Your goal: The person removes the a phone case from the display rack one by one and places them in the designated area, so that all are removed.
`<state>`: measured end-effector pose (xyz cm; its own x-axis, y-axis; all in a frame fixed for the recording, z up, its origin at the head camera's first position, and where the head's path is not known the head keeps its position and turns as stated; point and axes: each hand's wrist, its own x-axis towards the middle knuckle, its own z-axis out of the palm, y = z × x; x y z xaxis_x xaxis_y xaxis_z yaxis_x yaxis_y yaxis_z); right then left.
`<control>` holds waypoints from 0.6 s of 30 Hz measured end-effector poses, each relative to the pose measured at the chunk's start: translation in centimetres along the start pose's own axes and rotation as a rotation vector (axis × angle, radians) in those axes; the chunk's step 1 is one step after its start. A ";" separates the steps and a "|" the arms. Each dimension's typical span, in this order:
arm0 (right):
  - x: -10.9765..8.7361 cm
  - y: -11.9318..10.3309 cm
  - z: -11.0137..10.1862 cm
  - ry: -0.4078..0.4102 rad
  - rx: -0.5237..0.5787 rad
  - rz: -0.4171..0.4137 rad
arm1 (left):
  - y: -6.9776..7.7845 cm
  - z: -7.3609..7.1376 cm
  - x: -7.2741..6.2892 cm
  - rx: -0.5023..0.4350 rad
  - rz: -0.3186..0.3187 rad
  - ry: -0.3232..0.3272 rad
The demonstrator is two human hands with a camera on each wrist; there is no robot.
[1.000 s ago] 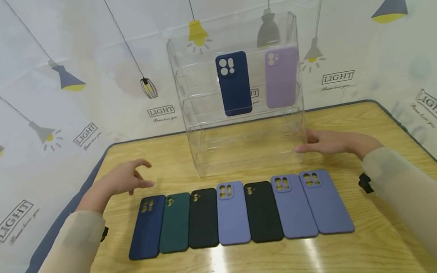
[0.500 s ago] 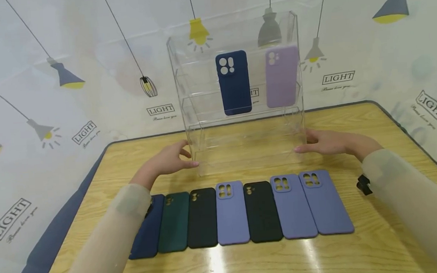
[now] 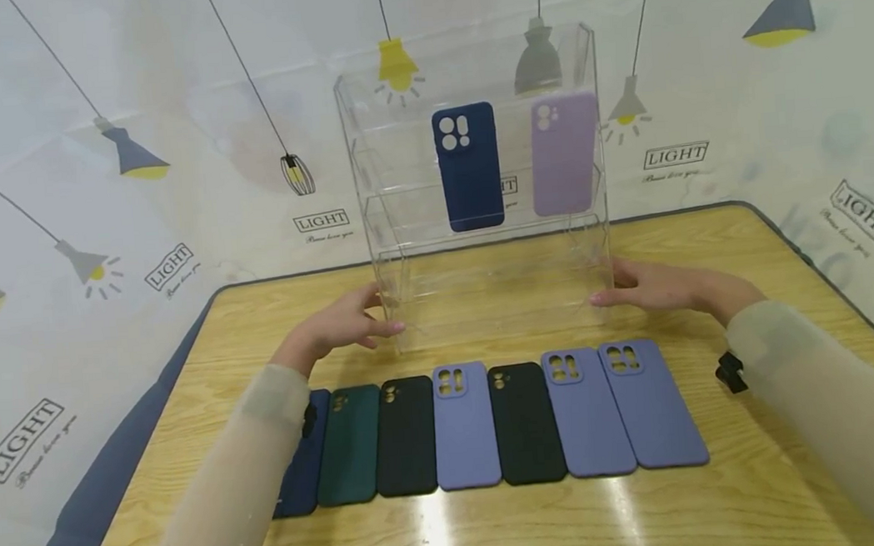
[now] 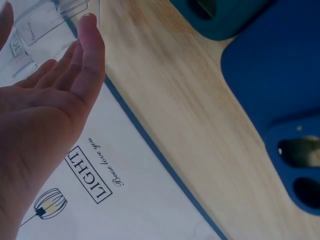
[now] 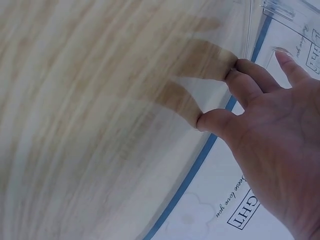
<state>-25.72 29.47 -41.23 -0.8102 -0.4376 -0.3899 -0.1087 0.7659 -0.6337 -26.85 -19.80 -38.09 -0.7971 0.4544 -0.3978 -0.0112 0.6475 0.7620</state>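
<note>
A clear acrylic display rack [image 3: 500, 319] stands upright at the table's back, bearing a dark blue phone case [image 3: 470, 171] and a pale lilac phone case [image 3: 564, 161]. My left hand [image 3: 338, 319] is at the rack's lower left side, thumb by its front edge and fingers fairly straight. On the opposite side, fingertips of my right hand [image 3: 663, 282] touch the clear side panel, as the right wrist view shows. Neither hand grips anything. In front lies a row of phone cases: a blue case [image 3: 299, 482], green [image 3: 348, 445], black, and several periwinkle ones [image 3: 589, 422]. My left sleeve hides part of the blue case.
A wooden-topped table [image 3: 528, 526] carries everything. Behind and beside it hangs a white cloth [image 3: 239, 227] printed with lamps and words. A dark band [image 3: 302, 273] runs along the table's back edge.
My left hand has moved right, from above the row's left end to the rack's lower left side. My right hand, the rack and the cases look unchanged.
</note>
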 end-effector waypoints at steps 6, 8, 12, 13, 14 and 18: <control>0.0 0.1 0.0 0.008 -0.018 -0.011 | -0.2 0.0 0.5 -0.064 -0.001 0.006; 0.0 0.0 0.0 0.014 -0.042 -0.026 | -0.3 -0.1 0.7 -0.095 0.005 0.002; -0.6 -0.8 -0.8 0.043 -0.167 -0.021 | -0.6 -0.1 1.0 -0.141 0.015 -0.029; -0.8 -1.2 -1.2 0.054 -0.205 -0.016 | -0.6 -0.2 1.1 -0.149 0.018 -0.037; -1.1 -1.6 -1.7 0.068 -0.243 -0.006 | -0.8 -0.2 1.2 -0.157 0.022 -0.045; -2.2 -4.0 -4.9 0.136 -0.350 -0.002 | -1.4 -0.4 1.2 -0.183 0.038 -0.061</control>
<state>-26.34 29.68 -34.57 -0.8761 -0.3912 -0.2819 -0.2820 0.8900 -0.3583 -28.03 -20.35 -39.42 -0.7613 0.5160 -0.3926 -0.0953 0.5099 0.8549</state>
